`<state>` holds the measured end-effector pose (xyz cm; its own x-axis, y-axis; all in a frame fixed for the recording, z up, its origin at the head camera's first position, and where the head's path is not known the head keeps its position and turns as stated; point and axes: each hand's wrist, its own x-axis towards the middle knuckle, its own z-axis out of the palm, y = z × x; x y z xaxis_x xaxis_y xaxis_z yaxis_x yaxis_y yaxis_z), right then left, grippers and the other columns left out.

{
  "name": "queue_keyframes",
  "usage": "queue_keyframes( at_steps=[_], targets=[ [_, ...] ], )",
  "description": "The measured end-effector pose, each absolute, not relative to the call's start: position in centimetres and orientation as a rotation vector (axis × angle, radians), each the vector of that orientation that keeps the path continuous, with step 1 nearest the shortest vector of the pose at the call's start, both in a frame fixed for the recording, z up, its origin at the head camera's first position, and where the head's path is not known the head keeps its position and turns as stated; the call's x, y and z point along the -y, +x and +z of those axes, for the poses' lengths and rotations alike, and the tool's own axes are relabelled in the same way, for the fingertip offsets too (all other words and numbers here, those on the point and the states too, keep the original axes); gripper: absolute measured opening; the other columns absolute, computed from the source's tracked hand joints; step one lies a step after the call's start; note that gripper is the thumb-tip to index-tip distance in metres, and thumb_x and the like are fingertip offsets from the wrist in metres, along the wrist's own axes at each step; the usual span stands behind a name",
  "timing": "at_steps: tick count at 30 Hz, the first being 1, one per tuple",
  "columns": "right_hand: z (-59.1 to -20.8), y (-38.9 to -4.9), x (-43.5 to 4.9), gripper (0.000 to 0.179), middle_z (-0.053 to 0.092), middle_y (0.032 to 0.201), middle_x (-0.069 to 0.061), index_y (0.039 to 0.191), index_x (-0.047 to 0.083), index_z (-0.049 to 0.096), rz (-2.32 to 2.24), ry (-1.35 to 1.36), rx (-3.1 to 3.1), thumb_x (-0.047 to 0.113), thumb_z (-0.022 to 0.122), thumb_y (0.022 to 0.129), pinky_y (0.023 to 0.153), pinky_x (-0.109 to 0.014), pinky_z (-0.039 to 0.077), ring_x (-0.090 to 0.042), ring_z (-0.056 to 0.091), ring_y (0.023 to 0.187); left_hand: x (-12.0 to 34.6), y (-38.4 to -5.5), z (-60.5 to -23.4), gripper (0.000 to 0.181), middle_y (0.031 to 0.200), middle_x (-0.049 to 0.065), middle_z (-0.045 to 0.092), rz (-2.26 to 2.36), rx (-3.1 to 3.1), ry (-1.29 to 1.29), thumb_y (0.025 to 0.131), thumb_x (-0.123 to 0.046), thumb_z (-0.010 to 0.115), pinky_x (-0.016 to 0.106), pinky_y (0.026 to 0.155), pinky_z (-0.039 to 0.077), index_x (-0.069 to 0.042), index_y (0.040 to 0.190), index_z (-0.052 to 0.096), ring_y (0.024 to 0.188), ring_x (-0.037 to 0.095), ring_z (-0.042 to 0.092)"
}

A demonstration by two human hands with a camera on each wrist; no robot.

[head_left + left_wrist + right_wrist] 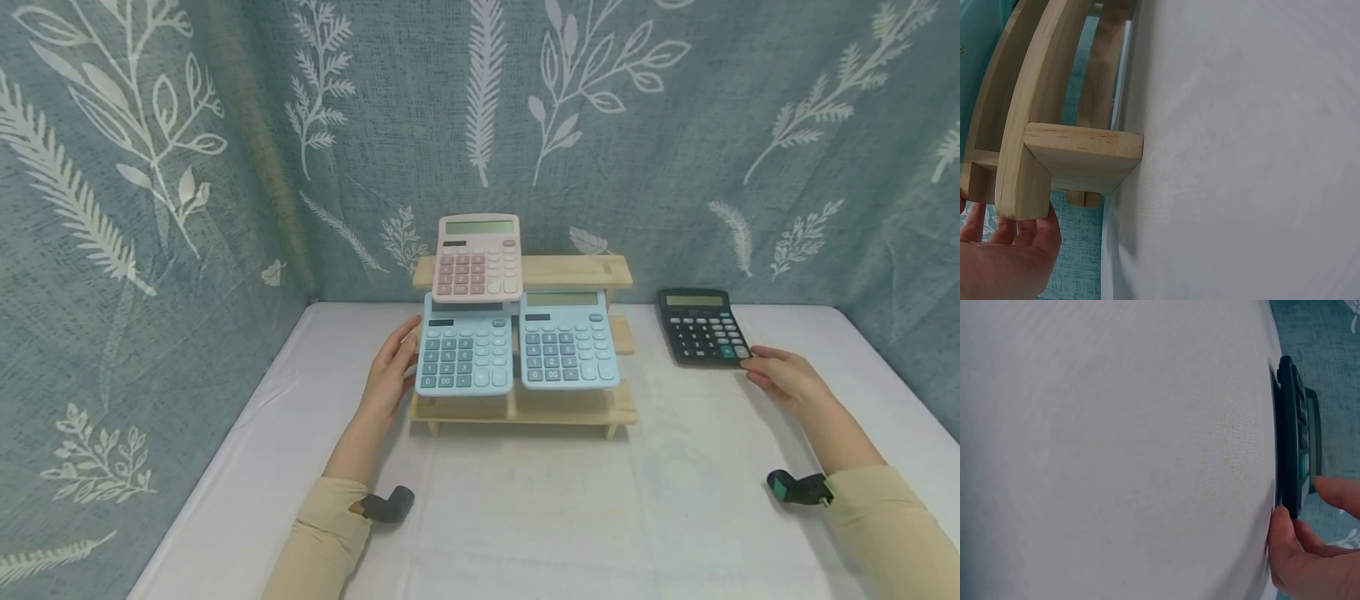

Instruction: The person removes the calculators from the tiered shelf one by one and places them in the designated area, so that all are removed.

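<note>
A tiered wooden rack (577, 408) stands mid-table, bearing a pink calculator (480, 258) on top and two light blue calculators, a left one (465, 354) and a right one (572, 346), below. My left hand (392, 367) holds the rack's left end, beside the left blue calculator. In the left wrist view its fingers (1044, 240) bend around the wooden end, their tips partly hidden. To the right, a black calculator (701, 329) lies on the table. My right hand (787, 379) pinches its near right corner, thumb above and fingers low at the edge, as the right wrist view shows.
A white cloth covers the table (525, 508). Blue-green curtains (660, 167) with white leaf prints hang behind and at both sides. Dark wrist-worn devices sit at the left cuff (388, 505) and the right cuff (798, 487).
</note>
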<state>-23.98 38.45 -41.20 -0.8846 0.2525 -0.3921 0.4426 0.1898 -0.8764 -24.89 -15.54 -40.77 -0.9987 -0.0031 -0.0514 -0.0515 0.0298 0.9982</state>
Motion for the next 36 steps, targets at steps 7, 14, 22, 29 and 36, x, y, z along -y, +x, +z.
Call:
queue_keyframes(
  at_steps=[7, 14, 22, 29, 36],
  targets=[
    [-41.4, -23.6, -38.6, 0.069, 0.012, 0.156, -0.03, 0.153, -0.003, 0.011, -1.827, 0.643, -2.279, 0.013, 0.05, 0.099, 0.079, -0.015, 0.05, 0.01, 0.054, 0.071, 15.6, -24.9, -40.9, 0.048, 0.137, 0.004, 0.051, 2.16, -2.237, -0.08, 0.103, -0.046, 0.042, 0.039, 0.099, 0.042, -0.031, 0.149, 0.038, 0.114, 0.017, 0.051],
    [-41.3, -23.1, -38.4, 0.07, 0.015, 0.156, -0.027, 0.154, 0.002, 0.013, -1.868, 0.661, -2.271, 0.016, 0.053, 0.099, 0.079, -0.016, 0.05, 0.009, 0.054, 0.075, 15.7, -24.9, -40.8, 0.048, 0.138, 0.005, 0.05, 2.173, -2.221, -0.078, 0.103, -0.045, 0.042, 0.04, 0.099, 0.041, -0.031, 0.15, 0.038, 0.116, 0.019, 0.05],
    [-40.2, -22.4, -37.4, 0.074, 0.008, 0.161, -0.017, 0.156, 0.006, 0.011, -1.949, 0.605, -2.203, 0.022, 0.056, 0.1, 0.083, -0.015, 0.048, -0.001, 0.048, 0.102, 15.7, -25.0, -40.9, 0.048, 0.137, 0.005, 0.051, 2.19, -2.204, -0.086, 0.103, -0.044, 0.043, 0.039, 0.099, 0.041, -0.031, 0.149, 0.039, 0.115, 0.019, 0.051],
    [-39.2, -21.6, -35.2, 0.078, 0.039, 0.139, -0.009, 0.155, 0.002, 0.011, -2.129, 0.385, -2.138, 0.013, 0.062, 0.097, 0.083, -0.013, 0.048, 0.005, 0.052, 0.096, 15.6, -25.1, -40.9, 0.047, 0.135, 0.004, 0.052, 2.2, -2.196, -0.091, 0.103, -0.044, 0.043, 0.037, 0.096, 0.043, -0.031, 0.148, 0.04, 0.113, 0.017, 0.052],
    [-37.4, -20.8, -31.9, 0.074, 0.039, 0.14, -0.011, 0.154, 0.001, 0.014, -2.123, 0.186, -2.196, 0.014, 0.06, 0.098, 0.089, -0.016, 0.046, -0.009, 0.046, 0.121, 15.5, -24.9, -40.9, 0.046, 0.136, 0.004, 0.053, 2.189, -2.211, -0.098, 0.104, -0.043, 0.043, 0.038, 0.098, 0.042, -0.031, 0.148, 0.04, 0.114, 0.016, 0.052]
  ],
)
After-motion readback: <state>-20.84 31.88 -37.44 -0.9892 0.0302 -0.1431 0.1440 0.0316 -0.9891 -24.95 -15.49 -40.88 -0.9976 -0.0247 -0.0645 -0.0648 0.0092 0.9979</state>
